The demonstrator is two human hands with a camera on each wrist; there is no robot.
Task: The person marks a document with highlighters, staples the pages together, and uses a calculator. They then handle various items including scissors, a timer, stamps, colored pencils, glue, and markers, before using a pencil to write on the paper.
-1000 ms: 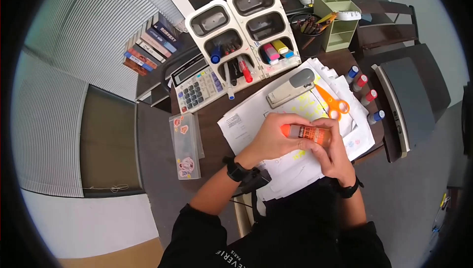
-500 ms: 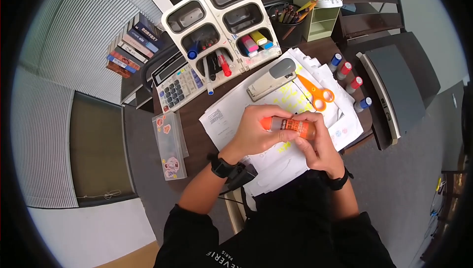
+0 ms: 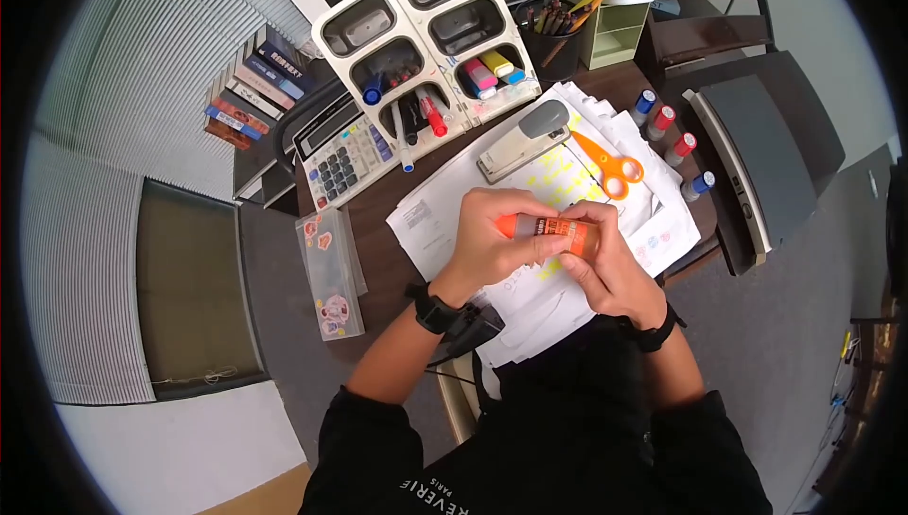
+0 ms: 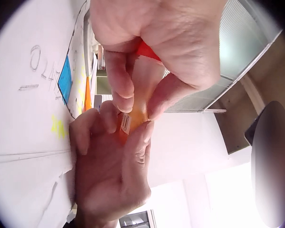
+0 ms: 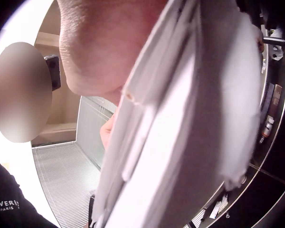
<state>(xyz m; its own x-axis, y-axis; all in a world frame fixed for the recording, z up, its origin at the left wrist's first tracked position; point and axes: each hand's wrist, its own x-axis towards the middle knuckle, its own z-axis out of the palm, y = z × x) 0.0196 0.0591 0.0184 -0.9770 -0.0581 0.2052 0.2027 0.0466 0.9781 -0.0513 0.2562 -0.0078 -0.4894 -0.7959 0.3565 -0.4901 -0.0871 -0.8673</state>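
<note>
A small glue bottle [image 3: 558, 227] with an orange label and orange cap lies sideways between both hands, above the papers. My left hand [image 3: 478, 241] grips its cap end, thumb along the near side. Around the base end, my right hand [image 3: 619, 274] holds it with curled fingers and thumb. In the left wrist view, amber shows through the bottle [image 4: 145, 83] beneath its red-orange cap, between left thumb and fingers. The right wrist view shows only part of the right hand [image 5: 104, 47] behind paper edges; the bottle is hidden there.
Beyond the hands, a stapler [image 3: 523, 141] and orange scissors [image 3: 610, 165] lie on stacked papers [image 3: 421, 217]. Several blue- and red-capped bottles [image 3: 681, 148] line the right side. A calculator [image 3: 345, 165], white pen organizer [image 3: 454, 127] and clear sticker-covered case [image 3: 326, 274] stand left and behind.
The head view has shifted, moving the desk leftward in it. Both hands keep holding the glue bottle; the left thumb now covers more of its label.
</note>
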